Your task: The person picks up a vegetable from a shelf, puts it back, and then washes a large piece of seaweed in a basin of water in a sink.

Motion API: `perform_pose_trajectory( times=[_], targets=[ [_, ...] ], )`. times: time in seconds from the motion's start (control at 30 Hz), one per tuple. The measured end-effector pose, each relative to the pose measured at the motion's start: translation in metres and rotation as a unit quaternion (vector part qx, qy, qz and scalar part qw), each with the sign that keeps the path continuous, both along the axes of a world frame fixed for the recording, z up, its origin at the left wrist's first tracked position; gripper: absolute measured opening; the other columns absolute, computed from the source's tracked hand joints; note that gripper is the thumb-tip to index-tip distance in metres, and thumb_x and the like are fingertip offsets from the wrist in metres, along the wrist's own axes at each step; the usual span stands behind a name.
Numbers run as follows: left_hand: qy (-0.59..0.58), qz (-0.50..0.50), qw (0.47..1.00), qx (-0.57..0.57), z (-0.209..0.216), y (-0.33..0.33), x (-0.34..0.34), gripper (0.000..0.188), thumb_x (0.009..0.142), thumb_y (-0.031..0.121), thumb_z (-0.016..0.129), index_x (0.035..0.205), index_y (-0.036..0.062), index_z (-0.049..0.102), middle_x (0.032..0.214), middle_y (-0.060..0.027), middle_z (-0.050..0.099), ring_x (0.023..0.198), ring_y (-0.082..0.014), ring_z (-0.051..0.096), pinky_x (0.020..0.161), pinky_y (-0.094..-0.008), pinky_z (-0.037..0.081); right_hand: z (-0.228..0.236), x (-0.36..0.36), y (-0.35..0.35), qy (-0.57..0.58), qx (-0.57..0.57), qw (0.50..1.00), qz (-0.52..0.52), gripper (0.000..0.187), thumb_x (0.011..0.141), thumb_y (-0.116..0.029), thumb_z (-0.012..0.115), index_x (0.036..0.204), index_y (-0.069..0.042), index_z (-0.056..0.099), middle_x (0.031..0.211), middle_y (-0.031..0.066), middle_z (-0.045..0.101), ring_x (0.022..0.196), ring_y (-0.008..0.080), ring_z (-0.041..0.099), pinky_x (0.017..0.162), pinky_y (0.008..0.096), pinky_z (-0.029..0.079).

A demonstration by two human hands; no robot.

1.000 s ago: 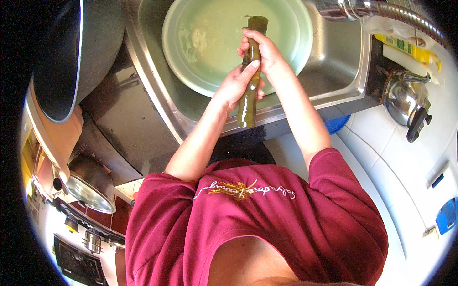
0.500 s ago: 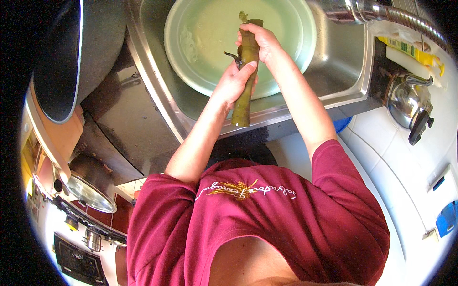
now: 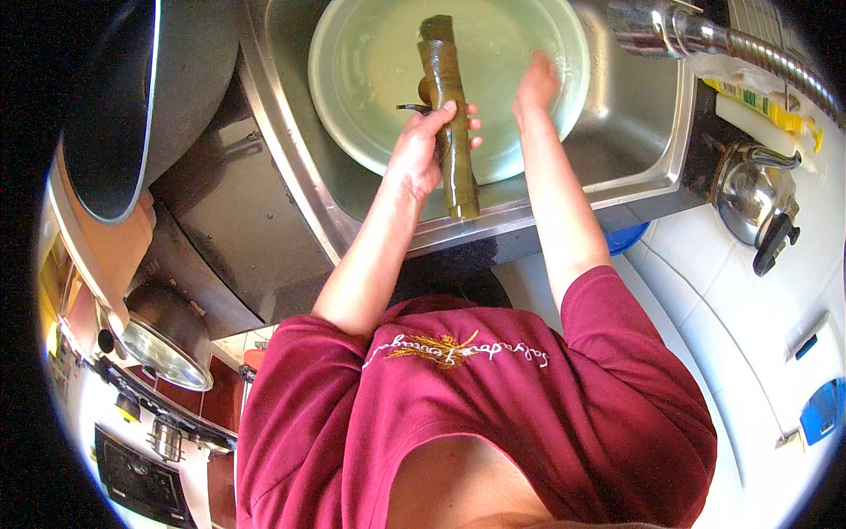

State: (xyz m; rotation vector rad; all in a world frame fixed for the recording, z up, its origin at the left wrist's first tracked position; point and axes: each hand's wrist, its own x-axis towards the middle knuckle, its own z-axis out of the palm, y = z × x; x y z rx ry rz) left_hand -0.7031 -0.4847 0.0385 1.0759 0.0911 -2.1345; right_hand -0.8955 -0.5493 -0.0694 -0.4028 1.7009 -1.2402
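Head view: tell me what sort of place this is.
Most likely a home kitchen: a steel sink holding a pale green basin, a tap over it, and a metal kettle alongside.

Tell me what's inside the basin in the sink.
The basin holds pale, cloudy water. The right hand reaches into it; the left hand holds a green leaf roll above it. Anything beneath the roll and hands is hidden.
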Motion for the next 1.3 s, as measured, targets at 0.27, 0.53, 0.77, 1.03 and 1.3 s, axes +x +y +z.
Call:
perform_pose_trajectory(
  times=[0.27, 0.53, 0.77, 1.03, 1.3],
  targets=[
    [0.039, 0.115, 0.991, 0.06, -0.027, -0.017, -0.015, 0.024, 0.085, 0.02, 0.054, 0.098, -0.0002, 0.051, 0.088, -0.0117, 0.057, 0.08, -0.0213, 0.056, 0.073, -0.0363, 0.049, 0.141, 0.051, 0.048, -0.235, -0.019, 0.931, 0.28, 0.036, 0.093, -0.024, 0.036, 0.095, 0.001, 0.062, 0.099, 0.014, 0.062, 0.1, 0.0236, 0.056, 0.093, 0.0332, 0.038],
    [0.068, 0.1, 0.992, 0.037, -0.035, -0.014, -0.024, 0.028, 0.087, 0.02, 0.05, 0.105, -0.0023, 0.048, 0.09, -0.0147, 0.059, 0.08, -0.0247, 0.059, 0.077, -0.0398, 0.049, 0.151, 0.041, 0.04, -0.008, -0.009, 0.983, 0.184, 0.024, 0.09, -0.017, 0.047, 0.102, 0.001, 0.058, 0.096, 0.0076, 0.062, 0.086, 0.0142, 0.057, 0.08, 0.0256, 0.042],
    [0.005, 0.101, 0.995, 0.024, -0.025, -0.022, -0.007, 0.026, 0.088, 0.02, 0.049, 0.105, -0.0004, 0.048, 0.094, -0.0141, 0.058, 0.086, -0.0246, 0.056, 0.083, -0.0437, 0.046, 0.026, 0.003, 0.0, 0.14, 0.033, 0.988, 0.061, 0.027, 0.084, -0.021, 0.053, 0.1, 0.001, 0.057, 0.097, 0.0135, 0.061, 0.091, 0.0195, 0.054, 0.077, 0.034, 0.044],
    [0.034, 0.173, 0.984, 0.036, -0.038, -0.027, -0.018, 0.026, 0.088, 0.022, 0.048, 0.103, 0.0006, 0.051, 0.095, -0.0134, 0.058, 0.086, -0.024, 0.055, 0.081, -0.0409, 0.045, 0.165, 0.038, 0.034, -0.149, 0.092, 0.931, 0.322, 0.028, 0.085, -0.026, 0.053, 0.077, 0.0, 0.06, 0.074, 0.0091, 0.064, 0.069, 0.0216, 0.061, 0.067, 0.0326, 0.049],
    [0.076, 0.168, 0.983, 0.005, 0.011, -0.034, -0.048, 0.025, 0.087, 0.019, 0.05, 0.103, -0.0001, 0.05, 0.095, -0.013, 0.059, 0.087, -0.0226, 0.055, 0.081, -0.0361, 0.044, 0.208, 0.031, 0.054, 0.321, 0.06, 0.844, 0.425, 0.046, 0.084, -0.031, 0.053, 0.119, -0.002, 0.045, 0.116, 0.0171, 0.05, 0.099, 0.0279, 0.054, 0.085, 0.0354, 0.043]
  ],
)
